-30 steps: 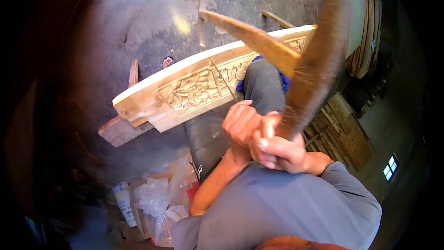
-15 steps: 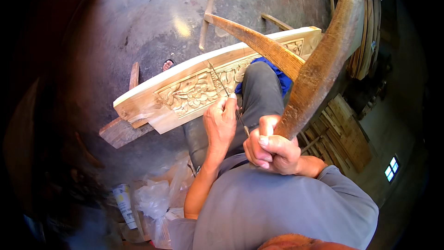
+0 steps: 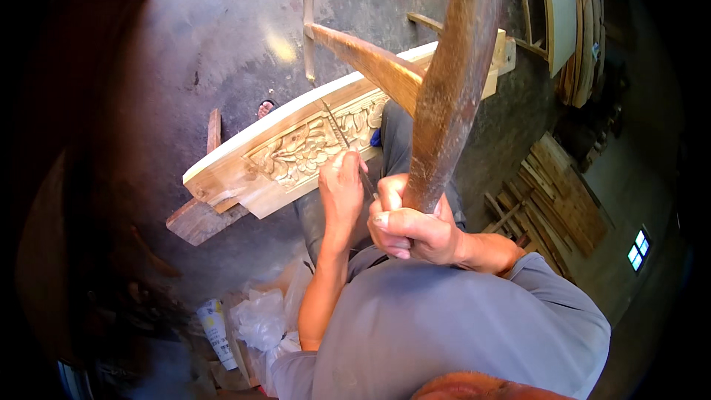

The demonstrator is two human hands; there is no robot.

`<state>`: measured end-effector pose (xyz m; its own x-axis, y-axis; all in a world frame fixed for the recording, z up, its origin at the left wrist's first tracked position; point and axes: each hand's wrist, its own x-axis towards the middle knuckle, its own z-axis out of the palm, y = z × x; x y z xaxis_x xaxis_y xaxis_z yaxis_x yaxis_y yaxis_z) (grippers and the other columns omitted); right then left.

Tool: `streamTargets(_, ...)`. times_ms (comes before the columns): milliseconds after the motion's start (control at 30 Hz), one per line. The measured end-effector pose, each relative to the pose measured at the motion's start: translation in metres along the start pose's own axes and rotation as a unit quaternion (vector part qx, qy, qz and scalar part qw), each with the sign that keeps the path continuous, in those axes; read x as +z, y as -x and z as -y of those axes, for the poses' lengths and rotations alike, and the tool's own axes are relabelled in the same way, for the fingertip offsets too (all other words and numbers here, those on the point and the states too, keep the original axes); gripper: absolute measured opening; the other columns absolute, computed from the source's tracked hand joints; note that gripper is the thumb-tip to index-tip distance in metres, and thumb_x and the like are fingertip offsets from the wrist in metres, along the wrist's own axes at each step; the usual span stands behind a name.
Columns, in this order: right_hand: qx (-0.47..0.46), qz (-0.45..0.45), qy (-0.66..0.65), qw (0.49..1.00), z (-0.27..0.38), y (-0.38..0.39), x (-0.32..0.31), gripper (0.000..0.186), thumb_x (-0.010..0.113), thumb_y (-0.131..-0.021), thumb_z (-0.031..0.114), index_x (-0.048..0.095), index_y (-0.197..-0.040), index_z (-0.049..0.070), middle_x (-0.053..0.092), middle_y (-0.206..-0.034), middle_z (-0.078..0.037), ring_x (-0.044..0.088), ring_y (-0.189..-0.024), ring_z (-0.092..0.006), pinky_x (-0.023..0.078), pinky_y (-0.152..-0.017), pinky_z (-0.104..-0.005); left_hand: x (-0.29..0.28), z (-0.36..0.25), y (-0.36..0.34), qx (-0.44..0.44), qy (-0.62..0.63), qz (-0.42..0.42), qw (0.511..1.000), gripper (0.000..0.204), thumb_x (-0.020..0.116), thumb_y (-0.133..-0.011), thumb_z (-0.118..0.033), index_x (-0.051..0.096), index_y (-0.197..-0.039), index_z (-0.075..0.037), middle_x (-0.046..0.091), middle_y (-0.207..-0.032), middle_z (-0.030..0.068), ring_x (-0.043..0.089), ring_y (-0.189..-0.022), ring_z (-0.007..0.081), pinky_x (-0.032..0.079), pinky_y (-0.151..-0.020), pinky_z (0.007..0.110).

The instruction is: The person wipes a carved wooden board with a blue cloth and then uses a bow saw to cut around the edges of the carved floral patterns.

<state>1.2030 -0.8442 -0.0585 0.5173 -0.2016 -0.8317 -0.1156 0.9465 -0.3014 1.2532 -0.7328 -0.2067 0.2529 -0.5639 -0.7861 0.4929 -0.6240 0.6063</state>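
My right hand (image 3: 418,226) is wrapped round the lower end of a wooden frame saw, whose thick curved arm (image 3: 461,81) rises close to the camera. A crossbar (image 3: 370,63) joins it to a thin far post (image 3: 309,26) with a cord at its top. The narrow dark blade (image 3: 335,123) slants from near the post's foot back toward my right hand. Fingers of my left hand (image 3: 342,189) pinch around the blade partway along. Beyond lies a pale board (image 3: 222,189) carved with leafy relief (image 3: 300,152); whether the blade touches it, I cannot tell.
A darker timber (image 3: 200,224) sits under the board's left end. Planks (image 3: 570,192) lie at the right, with curved boards (image 3: 585,37) stacked above them. Clear plastic bags (image 3: 259,318) and a white printed packet (image 3: 217,333) are at lower left. A sandalled foot (image 3: 266,107) shows behind the board.
The saw and my right hand have shifted left in the picture, and its curved arm stands more upright. My left hand has moved slightly left, still on the blade.
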Motion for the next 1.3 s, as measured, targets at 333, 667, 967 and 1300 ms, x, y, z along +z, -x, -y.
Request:
streamTargets(333,-0.019,-0.004,0.025,0.999,-0.005,-0.017,-0.005,0.034,0.061,-0.098,0.002,0.038,-0.075,0.010,0.048,-0.059,-0.004,0.044,-0.046,-0.0113,0.034,-0.044,-0.0285,0.004,0.022,-0.018,0.076,-0.086,-0.031,0.993,0.041,0.048,-0.103,-0.023,0.059,-0.071,0.000,0.048,-0.057,0.0067,0.046,-0.055,0.0142,0.037,-0.054,0.036)
streamTargets(667,-0.058,0.038,0.058,0.996,-0.005,0.005,-0.015,0.033,0.059,-0.098,0.000,0.038,-0.074,0.009,0.049,-0.059,-0.004,0.044,-0.048,-0.0097,0.035,-0.044,-0.0277,0.018,-0.003,0.000,-0.033,0.001,-0.032,0.999,0.041,0.050,-0.105,-0.022,0.056,-0.070,0.000,0.045,-0.059,0.0046,0.040,-0.058,0.0124,0.033,-0.054,0.035)
streamTargets(967,-0.030,0.020,0.018,0.999,-0.006,0.018,-0.011,0.033,0.062,-0.099,0.004,0.039,-0.076,0.010,0.049,-0.058,-0.004,0.045,-0.046,-0.0108,0.034,-0.044,-0.0280,0.020,-0.002,0.016,-0.089,0.041,-0.016,0.995,0.041,0.050,-0.104,-0.024,0.058,-0.071,-0.002,0.043,-0.058,0.0023,0.040,-0.056,0.0116,0.032,-0.052,0.035)
streamTargets(1300,0.006,-0.002,0.055,0.998,-0.013,-0.017,-0.022,0.032,0.062,-0.099,0.004,0.040,-0.076,0.009,0.048,-0.060,-0.005,0.043,-0.045,-0.0120,0.034,-0.044,-0.0285,0.020,0.032,-0.009,-0.042,0.102,-0.037,0.993,0.036,0.049,-0.102,-0.021,0.058,-0.073,-0.002,0.043,-0.058,-0.0001,0.038,-0.056,0.0097,0.030,-0.052,0.033)
